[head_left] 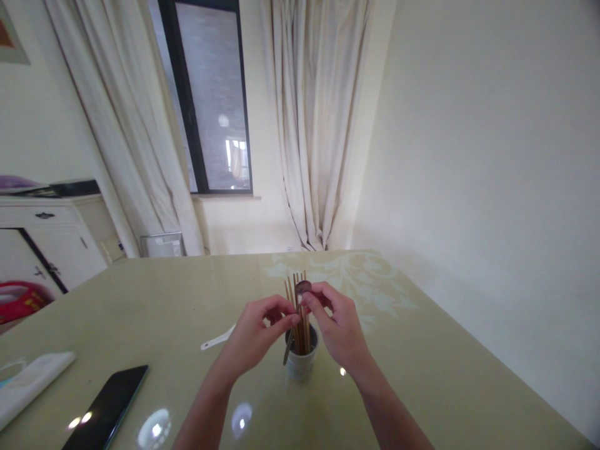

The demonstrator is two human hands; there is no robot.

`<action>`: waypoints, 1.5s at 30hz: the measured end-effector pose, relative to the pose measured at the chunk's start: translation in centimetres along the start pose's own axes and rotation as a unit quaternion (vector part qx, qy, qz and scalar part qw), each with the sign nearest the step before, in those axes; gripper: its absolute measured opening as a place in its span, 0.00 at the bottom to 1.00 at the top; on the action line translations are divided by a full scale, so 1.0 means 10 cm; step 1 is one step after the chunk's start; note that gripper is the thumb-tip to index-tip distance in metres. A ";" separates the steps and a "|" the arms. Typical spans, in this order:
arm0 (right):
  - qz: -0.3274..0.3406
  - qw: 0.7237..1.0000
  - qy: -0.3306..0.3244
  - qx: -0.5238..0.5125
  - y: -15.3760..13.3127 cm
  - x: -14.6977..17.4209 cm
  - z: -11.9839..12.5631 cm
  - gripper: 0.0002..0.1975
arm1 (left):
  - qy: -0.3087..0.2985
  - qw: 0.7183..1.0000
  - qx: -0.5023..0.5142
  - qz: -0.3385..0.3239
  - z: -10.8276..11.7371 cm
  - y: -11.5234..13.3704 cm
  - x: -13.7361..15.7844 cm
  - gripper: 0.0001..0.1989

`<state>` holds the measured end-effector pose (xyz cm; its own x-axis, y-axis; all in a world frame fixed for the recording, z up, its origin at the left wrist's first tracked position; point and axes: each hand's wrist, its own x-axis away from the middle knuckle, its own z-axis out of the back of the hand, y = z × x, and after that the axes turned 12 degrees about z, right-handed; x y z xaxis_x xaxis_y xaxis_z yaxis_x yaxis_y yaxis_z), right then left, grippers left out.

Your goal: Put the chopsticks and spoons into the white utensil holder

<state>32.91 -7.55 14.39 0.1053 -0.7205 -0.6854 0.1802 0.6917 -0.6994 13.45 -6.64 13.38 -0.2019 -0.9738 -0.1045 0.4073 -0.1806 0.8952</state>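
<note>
The left hand point(260, 328) and the right hand point(340, 322) meet over a pale cup point(300, 367), and both have hold of a dark brown spoon point(303, 286). The right fingers pinch the spoon up near its round bowl, which pokes out at their tips. The left fingers and thumb are pressed together on its thin handle, a bit lower down. From there the handle slants down past the left fingertips, in front of the cup's rim.

A bunch of wooden sticks point(305, 337) stands in the cup, right behind the fingers. The tops of the sticks reach higher than the fingertips, and the cup sits just under them on the shiny green table point(422, 375).

To the left of the left fingers, a white handle point(216, 339) lies on the table, partly hidden by that hand. Farther left of the fingers and closer to the person, a black phone point(110, 406) lies flat, with a white thing point(35, 382) past it; I cannot tell what that is. Far beyond the fingers are 2 long curtains point(319, 125) and a window point(213, 94).
</note>
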 end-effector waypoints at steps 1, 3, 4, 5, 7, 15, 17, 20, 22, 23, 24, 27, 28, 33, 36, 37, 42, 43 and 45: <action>-0.001 1.000 0.016 -0.004 0.01 -0.01 0.04 0.09 | 0.002 1.000 -0.007 0.005 0.03 -0.07 -0.04 0.16; -0.001 0.998 0.060 -0.010 0.03 -0.03 0.16 0.10 | 0.026 0.996 -0.073 0.041 0.14 -0.31 -0.12 0.17; 0.002 0.996 0.085 -0.011 0.04 -0.04 0.23 0.10 | 0.052 0.984 -0.151 0.075 0.21 -0.47 -0.16 0.16; 0.006 0.994 0.108 -0.010 0.05 -0.05 0.29 0.10 | 0.073 0.957 -0.255 0.120 0.28 -0.63 -0.19 0.14; 0.012 0.990 0.142 -0.006 0.08 -0.07 0.40 0.09 | 0.088 0.893 -0.388 0.211 0.41 -0.96 -0.21 0.11; -0.050 0.994 0.092 0.014 0.22 -0.09 0.36 0.13 | 0.076 0.861 -0.422 0.273 0.47 -1.54 -0.17 0.09; -0.069 0.995 0.060 0.027 0.28 -0.08 0.31 0.14 | 0.081 0.861 -0.418 0.278 0.45 -1.56 -0.18 0.10; -0.104 0.992 0.011 0.066 0.37 -0.06 0.25 0.14 | 0.083 0.866 -0.403 0.285 0.44 -1.58 -0.20 0.08; -0.121 0.986 -0.022 0.113 0.42 -0.04 0.23 0.15 | 0.085 0.870 -0.390 0.289 0.44 -1.58 -0.21 0.05; -0.123 0.981 -0.041 0.142 0.43 -0.03 0.23 0.15 | 0.087 0.873 -0.382 0.289 0.45 -1.57 -0.21 0.04; -0.122 0.976 -0.059 0.173 0.44 -0.03 0.23 0.15 | 0.089 0.877 -0.374 0.288 0.47 -1.55 -0.21 0.04; -0.109 0.961 -0.079 0.243 0.42 -0.03 0.25 0.13 | 0.099 0.894 -0.346 0.268 0.55 -1.38 -0.21 0.05; -0.101 0.961 -0.070 0.249 0.39 -0.04 0.25 0.12 | 0.101 0.908 -0.320 0.249 0.57 -1.28 -0.21 0.06; -0.043 0.989 -0.039 0.136 0.12 -0.03 0.19 0.13 | 0.086 0.994 -0.010 0.066 0.43 -0.52 -0.06 0.20; -0.020 0.994 -0.088 0.054 -0.07 -0.01 0.12 0.13 | 0.052 0.998 0.046 0.000 0.17 -0.07 0.06 0.18; -0.005 0.994 -0.100 0.051 -0.12 0.00 0.10 0.10 | 0.041 0.998 0.046 -0.024 0.09 0.04 0.09 0.17; 0.046 0.991 -0.073 0.106 -0.11 0.00 0.22 0.09 | 0.017 0.999 -0.015 -0.040 0.05 0.05 0.04 0.15; 0.045 0.990 -0.059 0.118 -0.08 -0.01 0.27 0.09 | 0.024 0.998 -0.059 -0.019 0.11 -0.06 0.01 0.16; 0.036 0.989 -0.039 0.138 -0.01 -0.04 0.35 0.09 | 0.058 0.974 -0.212 0.062 0.25 -0.35 -0.07 0.17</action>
<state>36.27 -7.50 15.39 0.2016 -0.6789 -0.7060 0.4289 0.7093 -0.5595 9.91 -4.99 11.41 -0.0354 -0.9964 -0.0768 0.7584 -0.0768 0.6472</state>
